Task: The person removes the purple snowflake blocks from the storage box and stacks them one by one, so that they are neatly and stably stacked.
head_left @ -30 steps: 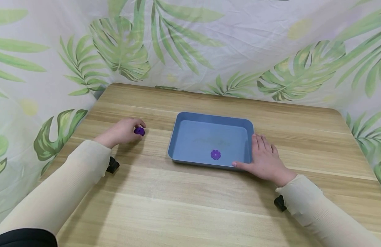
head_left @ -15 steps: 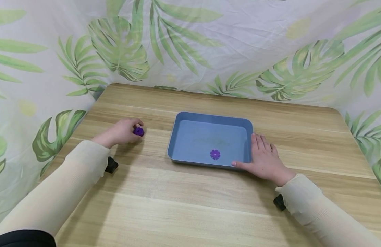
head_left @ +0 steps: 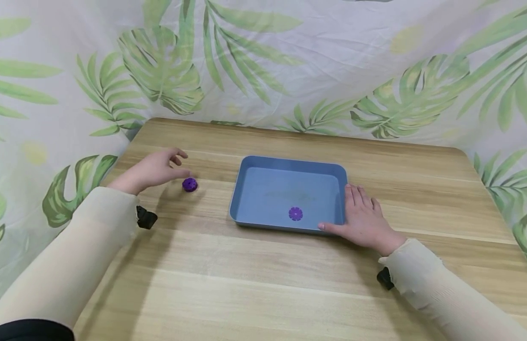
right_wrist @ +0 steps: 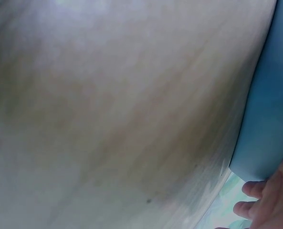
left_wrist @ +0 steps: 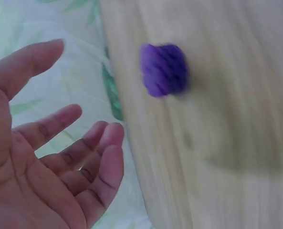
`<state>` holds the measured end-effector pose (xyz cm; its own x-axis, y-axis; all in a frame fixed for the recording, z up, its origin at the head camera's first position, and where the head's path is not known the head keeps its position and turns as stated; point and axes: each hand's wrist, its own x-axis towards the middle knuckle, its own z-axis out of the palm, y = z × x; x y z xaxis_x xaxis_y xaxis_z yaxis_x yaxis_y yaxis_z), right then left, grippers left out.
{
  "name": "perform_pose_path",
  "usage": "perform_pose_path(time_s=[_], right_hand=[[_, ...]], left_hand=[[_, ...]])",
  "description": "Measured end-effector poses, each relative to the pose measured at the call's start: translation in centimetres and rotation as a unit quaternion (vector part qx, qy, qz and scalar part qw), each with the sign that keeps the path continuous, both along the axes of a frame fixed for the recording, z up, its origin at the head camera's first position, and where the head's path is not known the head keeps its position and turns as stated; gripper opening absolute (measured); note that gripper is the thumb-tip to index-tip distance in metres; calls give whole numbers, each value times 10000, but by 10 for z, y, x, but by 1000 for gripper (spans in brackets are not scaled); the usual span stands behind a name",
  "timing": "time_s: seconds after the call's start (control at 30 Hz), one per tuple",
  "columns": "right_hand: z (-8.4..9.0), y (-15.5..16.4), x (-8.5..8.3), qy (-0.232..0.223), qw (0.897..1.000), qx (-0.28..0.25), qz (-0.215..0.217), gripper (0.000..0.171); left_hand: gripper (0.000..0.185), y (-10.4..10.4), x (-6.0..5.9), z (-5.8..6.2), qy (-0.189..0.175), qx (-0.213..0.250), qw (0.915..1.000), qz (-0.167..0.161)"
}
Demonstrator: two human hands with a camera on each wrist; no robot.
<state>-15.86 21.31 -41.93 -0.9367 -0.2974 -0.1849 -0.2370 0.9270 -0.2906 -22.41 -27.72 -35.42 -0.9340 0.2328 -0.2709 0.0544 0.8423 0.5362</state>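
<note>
A small purple flower-shaped piece (head_left: pixel 189 184) lies on the wooden table (head_left: pixel 263 284), left of a blue tray (head_left: pixel 246 187). My left hand (head_left: pixel 154 168) hovers just left of and above it, fingers spread and holding nothing; the left wrist view shows the open palm (left_wrist: pixel 46 162) apart from the purple piece (left_wrist: pixel 163 69). A second purple flower piece (head_left: pixel 295 213) lies inside the tray near its front wall. My right hand (head_left: pixel 363 218) rests flat on the table against the tray's right front corner, thumb along the front wall. The right wrist view shows the tray's side (right_wrist: pixel 270 114) and fingertips (right_wrist: pixel 256 200).
A leaf-print cloth (head_left: pixel 263 61) hangs behind and at both sides of the table. Black wrist-camera mounts show at the left sleeve (head_left: pixel 146 219) and right sleeve (head_left: pixel 385 278). Bare wood stretches in front of the tray.
My left hand has let go of the purple piece and lifted back to the left with its fingers spread; the piece stays on the table. The right hand has not moved.
</note>
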Motion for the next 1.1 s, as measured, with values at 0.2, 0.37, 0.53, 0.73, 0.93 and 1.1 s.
perform_pose_path(time_s=[0.2,0.37,0.53,0.73,0.93,1.1], right_hand=[[0,0,0,-21,10000,16,5,130],[1,-1,-1,16,10000,16,11,129],[1,-2,0,7,10000,1,19,129],[1,-2,0,-23,10000,-4,15,129],[2,-3,0,-30,10000,-2,12,129],[1,-3,1,-73,10000,-17,10,129]], left_hand=[[65,16,0,8,-256,1145,9923,398],[61,38,1,12,-458,1709,9835,366],[59,62,4,14,-841,2240,9705,312],[54,86,7,13,-1031,2639,9589,184],[52,110,4,8,-1203,2788,9527,154],[49,129,2,2,-1332,2845,9494,16]])
